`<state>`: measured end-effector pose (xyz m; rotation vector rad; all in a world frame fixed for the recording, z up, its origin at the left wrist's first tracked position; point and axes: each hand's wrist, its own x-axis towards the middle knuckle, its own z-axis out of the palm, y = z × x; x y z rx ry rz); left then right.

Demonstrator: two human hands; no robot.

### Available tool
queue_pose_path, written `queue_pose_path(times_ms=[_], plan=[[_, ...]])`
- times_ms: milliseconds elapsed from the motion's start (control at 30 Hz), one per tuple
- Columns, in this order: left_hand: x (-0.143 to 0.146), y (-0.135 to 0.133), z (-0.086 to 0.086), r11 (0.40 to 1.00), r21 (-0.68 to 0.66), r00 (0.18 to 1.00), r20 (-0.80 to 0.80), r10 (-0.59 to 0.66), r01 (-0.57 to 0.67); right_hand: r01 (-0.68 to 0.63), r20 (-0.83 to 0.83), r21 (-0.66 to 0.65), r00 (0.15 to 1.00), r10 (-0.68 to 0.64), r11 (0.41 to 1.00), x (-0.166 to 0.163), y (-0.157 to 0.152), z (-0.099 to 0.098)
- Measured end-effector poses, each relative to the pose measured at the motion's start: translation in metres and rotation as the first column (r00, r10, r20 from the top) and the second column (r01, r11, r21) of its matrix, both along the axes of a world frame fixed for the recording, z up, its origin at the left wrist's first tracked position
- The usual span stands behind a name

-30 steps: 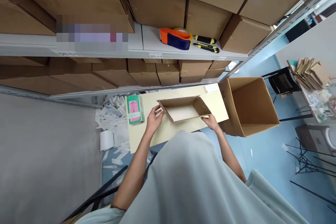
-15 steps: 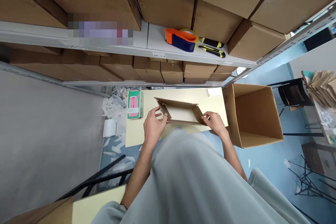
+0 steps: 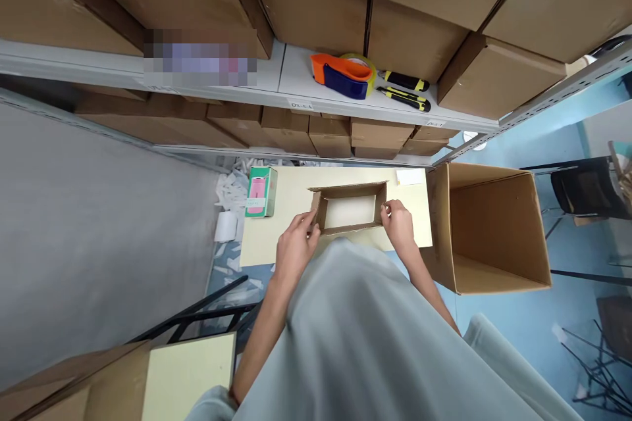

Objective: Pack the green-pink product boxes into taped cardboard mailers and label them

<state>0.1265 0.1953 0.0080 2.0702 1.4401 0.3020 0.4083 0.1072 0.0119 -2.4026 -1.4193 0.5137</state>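
Note:
A small open cardboard box [image 3: 349, 189] stands on a pale yellow table [image 3: 286, 200] in front of me. My left hand [image 3: 295, 248] grips the box's left end wall, fingers closed on the cardboard. My right hand [image 3: 397, 225] pinches the right end wall in the same way. The box's inside shows a white bottom. A green and pink product carton [image 3: 260, 191] lies on the table to the left of the box, apart from both hands.
A large open cardboard box [image 3: 494, 223] stands to the right of the table. Metal shelves behind hold many brown boxes, an orange and blue tape dispenser [image 3: 340, 72] and two yellow-black knives [image 3: 405, 91]. White paper scraps [image 3: 230, 191] litter the floor on the left.
The flat, skewed cardboard has been squared up into an upright box between my hands. Both hands moved inward onto its end walls.

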Motion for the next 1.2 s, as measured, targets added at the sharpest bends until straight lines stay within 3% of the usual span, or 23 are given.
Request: queue_pose_path(times_ms=[267, 467, 600, 767, 900, 1000, 1100, 1200], plan=[[0.017, -0.005, -0.019, 0.994, 0.058, 0.996, 0.007, -0.088, 0.087, -0.156, -0.002, -0.103, 0.988, 0.157, 0.982, -0.012, -0.005, -0.003], [0.016, -0.009, -0.033, 0.999, 0.03, 0.999, -0.039, 0.017, -0.016, -0.145, -0.035, -0.201, 0.989, 0.14, 0.969, -0.029, 0.007, -0.007], [0.008, -0.009, -0.037, 0.999, -0.027, 0.996, -0.079, -0.029, 0.027, -0.104, -0.029, -0.22, 0.995, 0.1, 0.97, -0.041, 0.022, -0.017], [-0.004, -0.004, -0.035, 0.995, -0.02, 0.991, -0.085, -0.104, 0.102, -0.055, 0.007, -0.158, 0.998, 0.057, 0.986, -0.042, 0.024, -0.028], [-0.011, 0.002, -0.032, 0.995, -0.018, 0.995, -0.016, -0.096, 0.096, -0.07, 0.023, -0.004, 0.997, 0.07, 0.998, -0.013, 0.006, -0.032], [-0.012, 0.008, -0.033, 0.998, -0.032, 0.995, 0.082, -0.057, 0.06, -0.02, -0.164, 0.045, 0.986, 0.027, 0.999, 0.012, -0.007, -0.036], [-0.012, 0.015, -0.036, 0.996, -0.074, 0.989, 0.142, -0.035, 0.046, 0.082, -0.395, 0.052, 0.917, -0.055, 0.995, 0.024, -0.009, -0.042], [-0.017, 0.024, -0.038, 0.983, -0.154, 0.982, 0.178, -0.07, 0.098, 0.167, -0.478, 0.055, 0.87, -0.121, 0.984, 0.024, -0.005, -0.047]])
